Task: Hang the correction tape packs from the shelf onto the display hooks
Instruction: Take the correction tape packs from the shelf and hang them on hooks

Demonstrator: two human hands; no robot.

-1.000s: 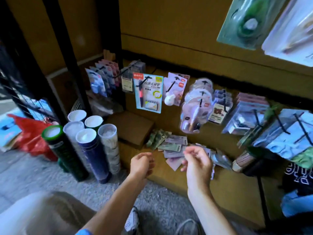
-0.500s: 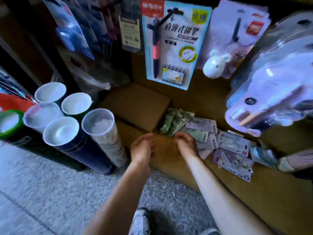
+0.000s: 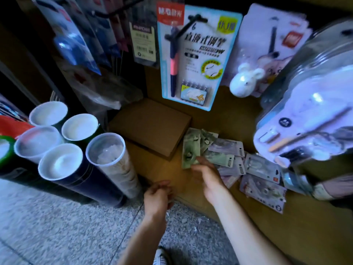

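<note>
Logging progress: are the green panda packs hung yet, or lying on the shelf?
Lying on the shelf: the green panda packs overlap flat, the right hand reaching them.

pen blister card [image 3: 198,56]: red header "M&G", Chinese title print, digit "6" by hook hole | dark hang tag [image 3: 143,38]: barcode, lettering too blurred to read | other packs: print illegible

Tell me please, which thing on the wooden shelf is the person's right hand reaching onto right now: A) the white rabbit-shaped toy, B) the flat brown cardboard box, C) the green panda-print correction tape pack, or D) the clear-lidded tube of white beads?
C: the right hand has its fingertips on the green panda-print correction tape pack, beside the flat brown cardboard box.
</note>
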